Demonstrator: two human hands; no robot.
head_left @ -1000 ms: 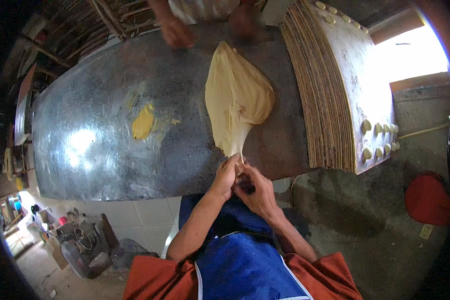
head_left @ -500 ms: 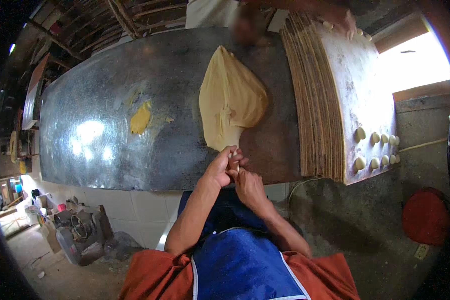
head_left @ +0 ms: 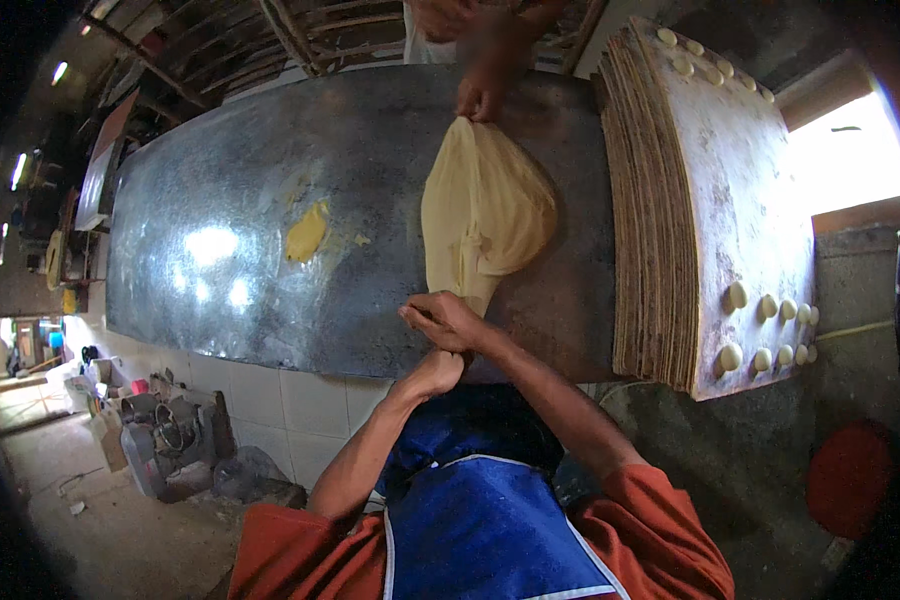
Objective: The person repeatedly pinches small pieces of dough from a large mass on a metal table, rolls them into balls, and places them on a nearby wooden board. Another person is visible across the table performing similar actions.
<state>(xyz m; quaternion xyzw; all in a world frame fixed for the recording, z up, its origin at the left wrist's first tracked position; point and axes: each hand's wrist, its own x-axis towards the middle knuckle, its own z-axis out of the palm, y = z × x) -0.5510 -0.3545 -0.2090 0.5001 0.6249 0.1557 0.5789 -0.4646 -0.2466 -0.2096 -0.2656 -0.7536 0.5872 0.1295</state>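
Note:
A large pale-yellow sheet of dough (head_left: pixel 490 205) lies folded on the dark metal table (head_left: pixel 240 160), narrowing to a tail toward me. My right hand (head_left: pixel 448 318) lies across that tail, its fingers curled together and pointing left; whatever is in them is hidden. Just below it, at the table's near edge, my left hand (head_left: pixel 435 375) is closed, and I cannot make out what it grips. At the far tip of the dough, a co-worker's hand (head_left: pixel 478 98) pinches it.
A yellow greasy lump (head_left: pixel 307 233) sits left of the dough. On the right stands a tall stack of boards (head_left: pixel 660 220), with small dough balls (head_left: pixel 738 295) on the top one. Containers and a machine part (head_left: pixel 175 425) stand on the floor at left; a red round object (head_left: pixel 850 480) is at right.
My right hand has moved up and left over the dough's tail, while my left hand has dropped below it. The co-worker's hand has come from the board stack to the dough's far tip.

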